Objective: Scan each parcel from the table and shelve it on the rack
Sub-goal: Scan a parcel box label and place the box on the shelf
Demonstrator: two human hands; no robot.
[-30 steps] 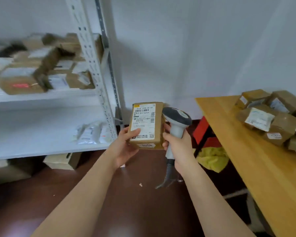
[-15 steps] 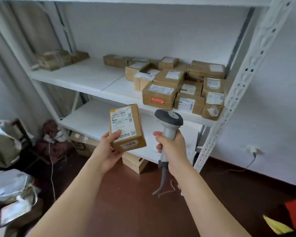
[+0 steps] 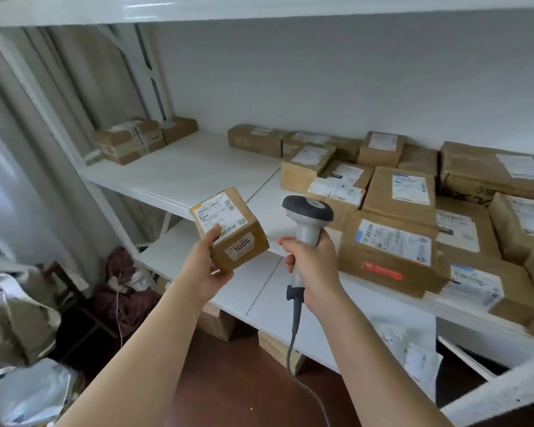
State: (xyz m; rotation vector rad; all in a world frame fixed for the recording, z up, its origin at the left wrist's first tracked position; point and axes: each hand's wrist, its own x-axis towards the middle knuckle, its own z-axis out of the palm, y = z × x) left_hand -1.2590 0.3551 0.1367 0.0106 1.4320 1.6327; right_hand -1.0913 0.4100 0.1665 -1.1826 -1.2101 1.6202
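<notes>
Parcel (image 3: 228, 228), boxy matte cardboard, gripped by left hand (image 3: 204, 269); right hand (image 3: 313, 266) clasps smooth, seemingly plastic scanner (image 3: 307, 217).

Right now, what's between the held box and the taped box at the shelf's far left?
Head view: only bare white shelf lies between the held box, gripped by the left hand, and the taped box. No parcels in that stretch.

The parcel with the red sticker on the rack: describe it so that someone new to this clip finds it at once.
Start at the white rack and take the shelf crowded with brown parcels on its right half. The parcel with the red sticker sits at that shelf's front edge, just right of the scanner held in the right hand. It alone has a red sticker on its front face, below a white label on top.
</notes>
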